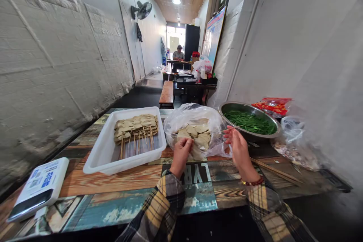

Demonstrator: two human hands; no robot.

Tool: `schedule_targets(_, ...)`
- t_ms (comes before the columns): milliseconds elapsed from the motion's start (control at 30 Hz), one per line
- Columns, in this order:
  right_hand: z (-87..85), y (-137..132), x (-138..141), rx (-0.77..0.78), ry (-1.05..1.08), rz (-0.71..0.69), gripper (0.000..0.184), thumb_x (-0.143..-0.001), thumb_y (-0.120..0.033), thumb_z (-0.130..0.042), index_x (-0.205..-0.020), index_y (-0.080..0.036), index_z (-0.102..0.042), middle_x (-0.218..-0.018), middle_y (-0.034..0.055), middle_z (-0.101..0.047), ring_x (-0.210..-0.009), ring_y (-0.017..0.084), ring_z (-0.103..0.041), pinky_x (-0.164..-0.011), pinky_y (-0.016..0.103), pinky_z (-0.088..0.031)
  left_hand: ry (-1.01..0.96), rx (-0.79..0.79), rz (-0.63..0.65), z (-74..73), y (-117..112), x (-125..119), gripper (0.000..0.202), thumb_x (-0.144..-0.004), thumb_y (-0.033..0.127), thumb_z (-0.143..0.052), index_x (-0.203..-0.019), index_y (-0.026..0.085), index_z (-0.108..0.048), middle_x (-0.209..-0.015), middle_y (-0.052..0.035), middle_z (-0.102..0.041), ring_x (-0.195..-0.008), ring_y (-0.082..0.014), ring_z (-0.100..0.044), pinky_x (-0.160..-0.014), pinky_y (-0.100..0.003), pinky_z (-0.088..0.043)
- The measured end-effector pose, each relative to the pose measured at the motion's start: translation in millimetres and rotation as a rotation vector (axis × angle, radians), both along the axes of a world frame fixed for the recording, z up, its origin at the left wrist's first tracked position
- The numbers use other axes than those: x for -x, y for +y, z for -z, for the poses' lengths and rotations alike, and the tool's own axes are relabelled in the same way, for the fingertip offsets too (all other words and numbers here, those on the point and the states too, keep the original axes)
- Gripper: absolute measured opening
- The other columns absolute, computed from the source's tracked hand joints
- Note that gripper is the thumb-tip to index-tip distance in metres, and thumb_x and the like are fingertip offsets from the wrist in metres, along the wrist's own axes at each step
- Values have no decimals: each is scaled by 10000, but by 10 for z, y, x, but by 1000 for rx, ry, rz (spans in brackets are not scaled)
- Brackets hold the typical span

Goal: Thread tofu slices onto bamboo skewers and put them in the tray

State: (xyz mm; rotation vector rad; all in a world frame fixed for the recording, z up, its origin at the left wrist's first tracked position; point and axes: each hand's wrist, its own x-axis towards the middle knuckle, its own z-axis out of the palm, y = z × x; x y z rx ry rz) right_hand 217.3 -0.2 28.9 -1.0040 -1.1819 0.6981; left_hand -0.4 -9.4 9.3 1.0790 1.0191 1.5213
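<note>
A thin bamboo skewer (211, 135) runs level between my two hands, above an open clear plastic bag (195, 111). My left hand (181, 154) is closed in a pinch at the skewer's left end. Around its other end, the fingers of my right hand (240, 151) are bent, some partly spread, with a beaded bracelet at the wrist. Flat greyish-tan slices (194, 131) lie in the bag just beyond my hands. On the left, a white plastic tray (99, 159) holds stacked skewered slices (136, 124), their sticks pointing toward me.
A steel bowl (272, 134) of long green stalks (249, 122) stands right of the bag. Loose skewers (279, 171) lie near my right wrist. Farther right are a red packet (272, 106) and a bagged pale food (296, 151). A white scale (39, 187) sits front left. A person sits far back.
</note>
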Motion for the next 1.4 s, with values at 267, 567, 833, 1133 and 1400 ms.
schedule_targets(267, -198, 244, 149, 56, 471, -103, 254, -777, -425, -673, -855, -185, -646, -629, -57, -529, -493, 60, -471, -417, 158, -355, 625, -337, -121, -8, -137, -29, 192, -863, 307, -542, -763, 176, -641, -744, -38, -602, -713, -163, -559, -644, -271, -423)
schedule_targets(567, 56, 203, 644, 228, 186, -370, 531, -795, -373, -578, -1263, -121, -566, -512, -104, -441, -382, 51, -268, -361, 184, -179, 1261, -550, -321, -164, 58, 340, 368, -905, 216, -462, -1268, 201, -518, -1290, -98, -582, -1250, -258, -456, -1085, -466, -283)
schedule_targets(833, 216, 214, 775, 252, -22, -426, 324, -761, -260, -495, -1027, -122, -617, -524, -72, -483, -412, 76, -351, -407, 202, -249, 1329, -551, -305, -23, 119, 523, 226, -924, 217, -428, -1079, 178, -589, -928, -66, -709, -893, -205, -632, -1004, -431, -352)
schedule_targets(1133, 468, 263, 804, 314, -77, -398, 246, -751, -263, -486, -922, -161, -633, -550, -45, -505, -428, 102, -388, -409, 216, -268, 1102, -177, -237, -20, 60, 506, 147, -910, 286, -457, -967, 184, -546, -712, -7, -602, -633, -162, -567, -586, -268, -368)
schedule_targets(1400, 536, 233, 817, 258, -139, -352, 259, -765, -274, -480, -922, -140, -636, -538, -59, -493, -462, 99, -419, -452, 209, -287, 1218, -201, -215, 42, 56, 488, 152, -781, 219, -617, -875, 192, -500, -821, -16, -535, -757, -178, -520, -661, -286, -390)
